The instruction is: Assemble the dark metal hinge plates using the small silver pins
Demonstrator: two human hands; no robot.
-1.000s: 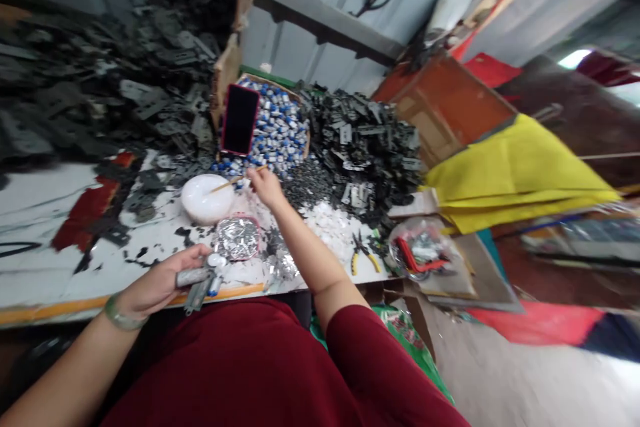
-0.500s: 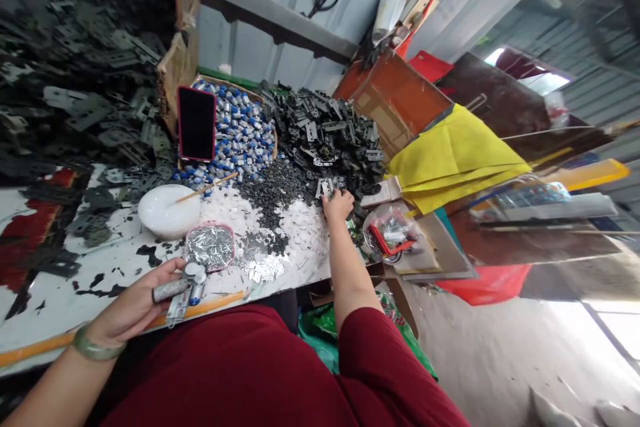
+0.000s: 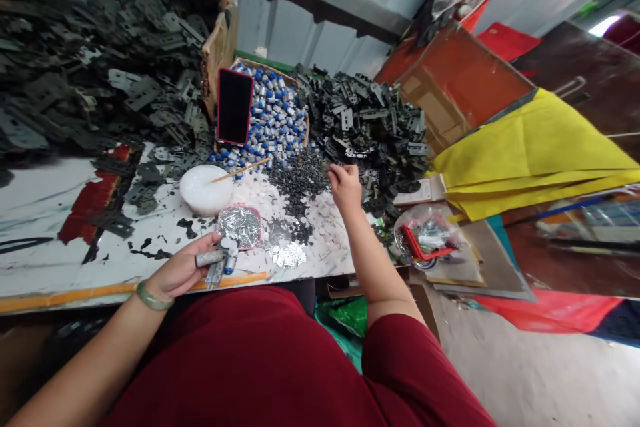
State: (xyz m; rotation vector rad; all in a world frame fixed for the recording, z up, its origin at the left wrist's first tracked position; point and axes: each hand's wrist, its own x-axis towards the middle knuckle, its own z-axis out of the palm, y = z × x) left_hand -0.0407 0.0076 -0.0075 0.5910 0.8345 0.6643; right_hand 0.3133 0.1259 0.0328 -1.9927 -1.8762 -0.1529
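Tabletop (image 3: 47,210): phone (image 3: 234,107) hides some blue-white parts (image 3: 280,107) beyond held piece (image 3: 215,273).

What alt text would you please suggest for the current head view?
The left hand holds a small assembly at a cluttered workbench, while the right hand is near small black pieces; a phone stands before blue-and-white parts.

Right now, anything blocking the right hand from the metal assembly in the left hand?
Nothing visible blocks it; between right hand and metal assembly, the pink-rimmed tray and small black pieces lie low on the table.
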